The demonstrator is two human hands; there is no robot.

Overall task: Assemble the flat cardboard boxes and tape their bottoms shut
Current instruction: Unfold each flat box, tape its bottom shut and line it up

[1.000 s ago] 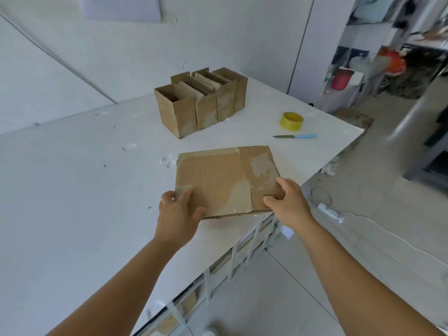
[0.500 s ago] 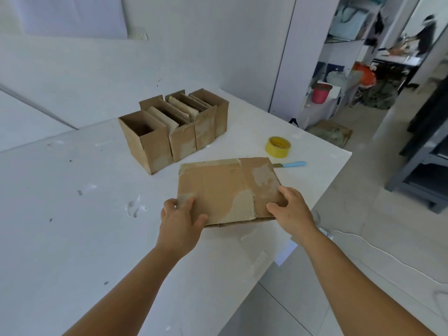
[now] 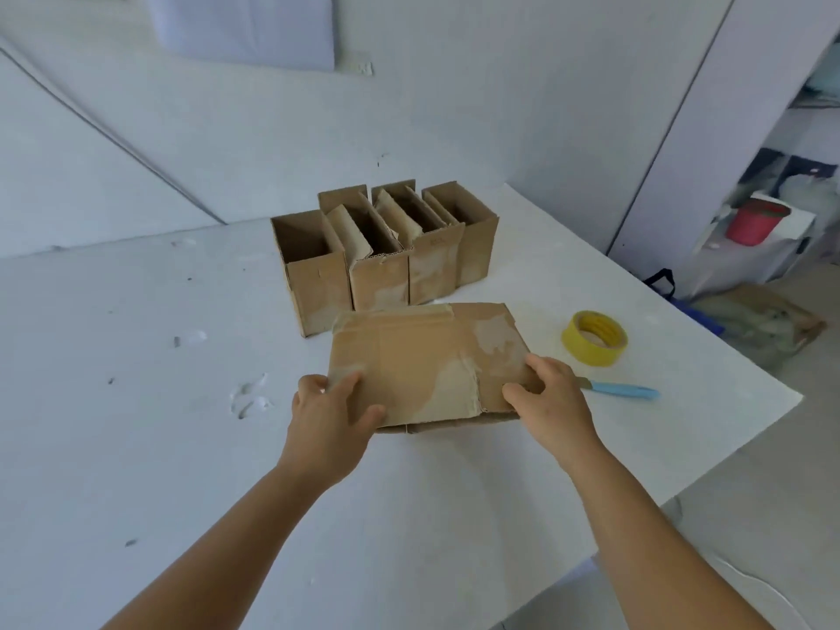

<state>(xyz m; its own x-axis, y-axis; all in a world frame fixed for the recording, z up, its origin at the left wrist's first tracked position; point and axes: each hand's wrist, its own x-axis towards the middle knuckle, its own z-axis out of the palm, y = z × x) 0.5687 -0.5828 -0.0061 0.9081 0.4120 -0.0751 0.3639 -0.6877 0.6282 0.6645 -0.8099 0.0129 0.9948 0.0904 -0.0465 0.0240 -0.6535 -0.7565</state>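
A flat brown cardboard box (image 3: 422, 356) with torn tape marks is held just above the white table (image 3: 136, 447), its near edge a little raised. My left hand (image 3: 332, 416) grips its near left corner, thumb on top. My right hand (image 3: 550, 397) grips its near right corner. Behind it stand several assembled open-topped cardboard boxes (image 3: 386, 252) in a row. A yellow tape roll (image 3: 594, 337) lies to the right of the flat box. A blue-handled knife (image 3: 618, 391) lies on the table just right of my right hand.
The table's right edge (image 3: 727, 447) runs diagonally close to the knife, with floor beyond. A white wall stands behind the boxes. A red bucket (image 3: 754, 222) sits on a shelf at the far right, with a cardboard piece (image 3: 772, 320) on the floor below.
The view has shifted, so the table fills more of the frame. Both hands keep their grip on the flat box, which now sits farther in from the table edge, close to the box row.
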